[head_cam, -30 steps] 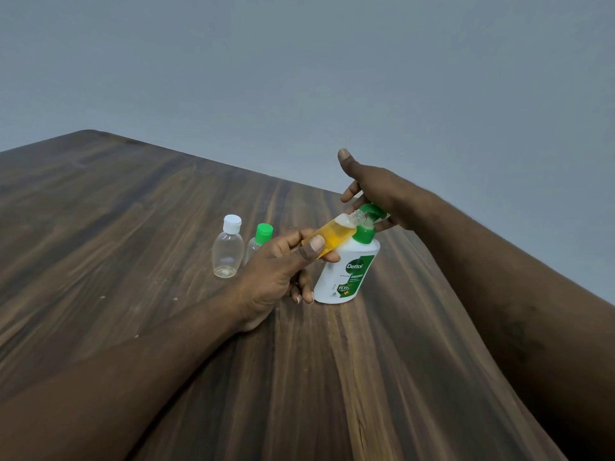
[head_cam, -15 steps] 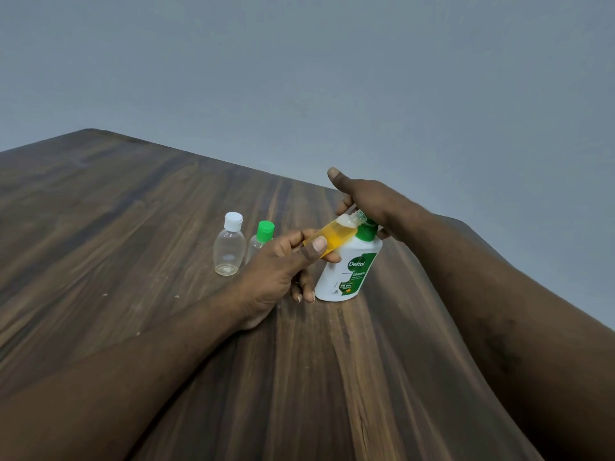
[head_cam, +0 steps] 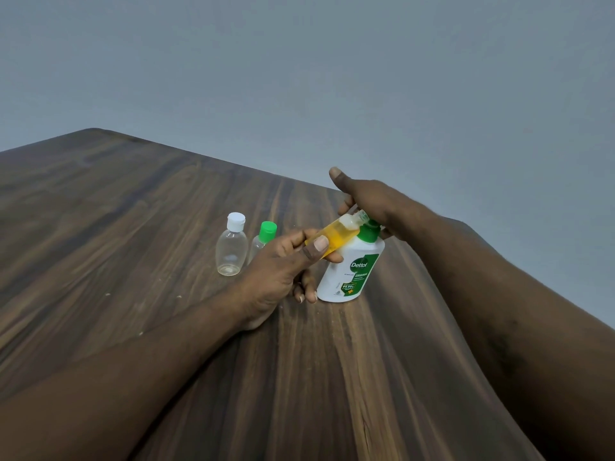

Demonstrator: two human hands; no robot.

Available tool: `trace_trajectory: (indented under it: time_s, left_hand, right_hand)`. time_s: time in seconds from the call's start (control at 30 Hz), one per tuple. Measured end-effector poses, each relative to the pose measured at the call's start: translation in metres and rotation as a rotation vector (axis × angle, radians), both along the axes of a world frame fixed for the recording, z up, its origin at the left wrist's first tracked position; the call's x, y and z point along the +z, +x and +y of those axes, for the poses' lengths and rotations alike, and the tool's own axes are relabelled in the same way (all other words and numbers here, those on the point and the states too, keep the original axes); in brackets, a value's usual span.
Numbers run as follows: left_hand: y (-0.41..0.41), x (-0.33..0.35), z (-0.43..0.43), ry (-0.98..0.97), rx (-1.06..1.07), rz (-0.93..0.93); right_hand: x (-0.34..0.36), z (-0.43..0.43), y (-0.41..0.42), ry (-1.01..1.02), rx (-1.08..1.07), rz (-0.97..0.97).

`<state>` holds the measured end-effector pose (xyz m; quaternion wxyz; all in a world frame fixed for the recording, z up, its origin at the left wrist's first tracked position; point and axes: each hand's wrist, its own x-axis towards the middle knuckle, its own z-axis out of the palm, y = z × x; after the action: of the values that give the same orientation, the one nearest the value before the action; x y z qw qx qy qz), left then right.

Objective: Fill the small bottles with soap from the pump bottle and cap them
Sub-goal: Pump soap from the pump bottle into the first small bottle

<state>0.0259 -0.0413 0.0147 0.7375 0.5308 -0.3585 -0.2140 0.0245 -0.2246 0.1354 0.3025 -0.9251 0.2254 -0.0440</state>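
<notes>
My left hand [head_cam: 283, 267] grips a small clear bottle [head_cam: 336, 236] that is mostly full of amber soap, tilted with its open neck under the pump's spout. The white pump bottle [head_cam: 351, 271] with a green collar and green label stands on the wooden table [head_cam: 133, 227]. My right hand [head_cam: 369, 197] rests on the pump head with straight fingers and the thumb raised; the pump head is hidden beneath it. Left of my left hand stand two small bottles: a clear one with a white cap [head_cam: 232, 244] and one with a green cap [head_cam: 263, 239], partly hidden.
The table's far edge runs diagonally behind the bottles, with a grey wall beyond. A few pale specks lie on the wood near my left forearm.
My right hand has come down on the pump head, which sat higher and showed green a second ago. My left hand and the tilted bottle have stayed in place.
</notes>
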Motion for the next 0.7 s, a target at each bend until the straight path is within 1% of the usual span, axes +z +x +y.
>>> trace_trajectory:
  time_s: [0.2, 0.47, 0.7]
  left_hand:
    - [0.000, 0.000, -0.001, 0.004, 0.002, -0.005]
    - [0.000, 0.001, 0.000, -0.025, 0.001, 0.000]
    - [0.000, -0.001, -0.002, -0.018, -0.001, 0.009]
  right_hand:
    - [-0.001, -0.002, -0.001, 0.002, 0.002, -0.035]
    - [0.024, -0.003, -0.005, 0.060, -0.009, -0.048]
    - [0.003, 0.002, -0.003, -0.015, 0.010, -0.024]
